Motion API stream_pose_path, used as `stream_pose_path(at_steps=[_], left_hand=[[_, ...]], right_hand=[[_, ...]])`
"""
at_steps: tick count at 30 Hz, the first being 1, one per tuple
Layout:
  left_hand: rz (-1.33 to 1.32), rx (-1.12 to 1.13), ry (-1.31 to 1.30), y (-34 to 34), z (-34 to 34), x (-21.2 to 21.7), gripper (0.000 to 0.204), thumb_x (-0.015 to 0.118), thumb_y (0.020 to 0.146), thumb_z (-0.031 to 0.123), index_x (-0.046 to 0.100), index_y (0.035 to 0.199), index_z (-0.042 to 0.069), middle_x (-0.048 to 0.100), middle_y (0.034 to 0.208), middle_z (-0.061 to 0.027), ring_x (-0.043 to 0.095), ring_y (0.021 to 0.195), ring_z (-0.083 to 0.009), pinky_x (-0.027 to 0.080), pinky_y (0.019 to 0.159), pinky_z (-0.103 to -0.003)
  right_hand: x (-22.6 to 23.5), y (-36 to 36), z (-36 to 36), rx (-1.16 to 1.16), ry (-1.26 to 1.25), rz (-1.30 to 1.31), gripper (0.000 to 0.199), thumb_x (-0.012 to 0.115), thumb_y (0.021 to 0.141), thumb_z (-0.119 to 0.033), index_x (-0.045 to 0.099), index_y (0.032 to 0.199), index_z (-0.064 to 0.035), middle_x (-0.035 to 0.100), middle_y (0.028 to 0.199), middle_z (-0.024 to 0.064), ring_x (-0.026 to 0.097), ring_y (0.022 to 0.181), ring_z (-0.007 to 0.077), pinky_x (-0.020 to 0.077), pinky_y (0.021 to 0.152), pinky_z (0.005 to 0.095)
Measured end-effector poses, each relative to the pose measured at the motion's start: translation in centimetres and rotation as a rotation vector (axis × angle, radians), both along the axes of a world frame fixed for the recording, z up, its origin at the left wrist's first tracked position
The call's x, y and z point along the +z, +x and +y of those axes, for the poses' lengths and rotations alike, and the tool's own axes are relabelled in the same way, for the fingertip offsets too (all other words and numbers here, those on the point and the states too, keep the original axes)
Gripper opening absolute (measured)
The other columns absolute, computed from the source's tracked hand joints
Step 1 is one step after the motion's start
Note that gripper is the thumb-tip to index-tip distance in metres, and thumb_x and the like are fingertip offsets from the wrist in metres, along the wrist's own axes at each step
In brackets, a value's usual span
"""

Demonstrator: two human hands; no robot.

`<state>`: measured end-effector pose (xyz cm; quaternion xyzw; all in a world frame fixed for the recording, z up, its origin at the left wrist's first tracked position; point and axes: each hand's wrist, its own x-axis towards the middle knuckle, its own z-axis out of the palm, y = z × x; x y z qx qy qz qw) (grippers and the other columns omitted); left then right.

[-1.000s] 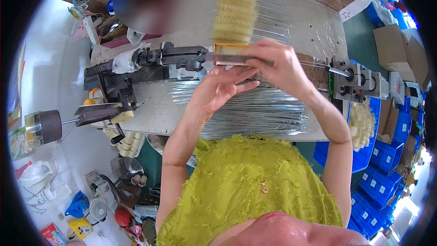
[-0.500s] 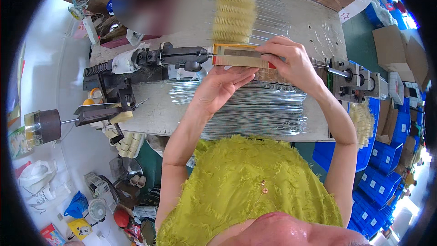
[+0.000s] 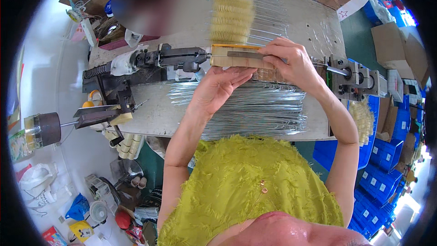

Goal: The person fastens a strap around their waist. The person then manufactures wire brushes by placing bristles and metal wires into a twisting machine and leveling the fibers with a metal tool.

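My right hand [image 3: 291, 61] pinches a flat dark strip [image 3: 243, 55] between thumb and fingers. The strip lies lengthwise over a shallow yellow-edged tray [image 3: 227, 45], which holds a pale layer that looks like bristles. A thin wire runs along the tray from the clamp-like machine head [image 3: 184, 55] at its left. My left hand [image 3: 216, 86] rests against the tray's near side, palm up, its fingers stretched out and holding nothing I can see. Right of my right hand, a metal shaft [image 3: 337, 71] runs into a bearing block.
Many looped metal wires [image 3: 255, 109] lie on the bench close to me. Beyond the tray stands a stack of pale yellow bristle brushes [image 3: 230, 9] with wire stems. A motor-like cylinder [image 3: 43, 129] is at the left; blue bins [image 3: 380, 177] and cardboard boxes [image 3: 391, 45] line the right.
The dark strip in my right hand has shifted slightly and shows darker over the pale layer. A red patch by the tray's right end is now out of sight. My left hand has barely moved.
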<state>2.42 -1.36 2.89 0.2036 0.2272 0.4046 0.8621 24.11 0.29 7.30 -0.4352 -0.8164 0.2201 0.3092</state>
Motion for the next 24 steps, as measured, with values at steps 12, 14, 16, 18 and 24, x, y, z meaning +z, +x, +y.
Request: stream_pose_path(at_steps=[12,14,16,18,24], left_hand=[[-0.004,0.029,0.010,0.3,0.0,-0.3,0.051,0.057,0.080,0.001,0.038,0.128,-0.002,0.051,0.123,-0.0188,0.050,0.116,-0.0345,0.037,0.104,-0.043],[-0.028,0.047,-0.020,0.3,-0.1,-0.1,0.051,0.057,0.080,-0.001,0.038,0.126,-0.002,0.053,0.121,-0.0185,0.053,0.112,-0.0322,0.040,0.101,-0.040],[-0.050,0.067,-0.048,0.3,-0.2,0.0,0.050,0.058,0.080,-0.003,0.038,0.125,-0.002,0.054,0.118,-0.0182,0.055,0.109,-0.0300,0.043,0.098,-0.038],[-0.092,0.057,-0.026,0.4,-0.2,-0.1,0.049,0.058,0.079,-0.003,0.039,0.124,-0.001,0.054,0.118,-0.0166,0.056,0.109,-0.0294,0.043,0.099,-0.039],[-0.132,0.056,-0.047,0.2,-0.4,-0.7,0.053,0.058,0.078,-0.003,0.038,0.127,0.000,0.054,0.119,-0.0152,0.055,0.111,-0.0278,0.039,0.101,-0.041]], right_hand=[[0.2,-1.6,0.8,0.027,-0.007,0.000,0.017,0.060,0.075,0.000,0.065,0.091,0.0006,0.061,0.085,0.0125,0.060,0.075,0.0285,0.0492,0.067,0.0333],[0.1,-1.6,0.8,0.016,0.010,0.014,0.017,0.061,0.075,-0.001,0.065,0.091,0.0008,0.061,0.084,0.0126,0.060,0.075,0.0285,0.0492,0.066,0.0333],[0.3,-1.7,0.8,0.025,0.009,0.002,0.017,0.061,0.075,0.000,0.065,0.092,0.0005,0.061,0.084,0.0127,0.060,0.076,0.0285,0.0492,0.066,0.0333],[1.0,-2.2,0.4,0.044,0.070,0.027,0.018,0.061,0.075,0.001,0.065,0.093,0.0004,0.060,0.084,0.0126,0.060,0.077,0.0285,0.0493,0.066,0.0334],[0.1,-3.2,-0.9,0.095,0.031,0.052,0.020,0.062,0.074,0.001,0.064,0.094,0.0000,0.061,0.084,0.0119,0.059,0.077,0.0289,0.0489,0.066,0.0340]])
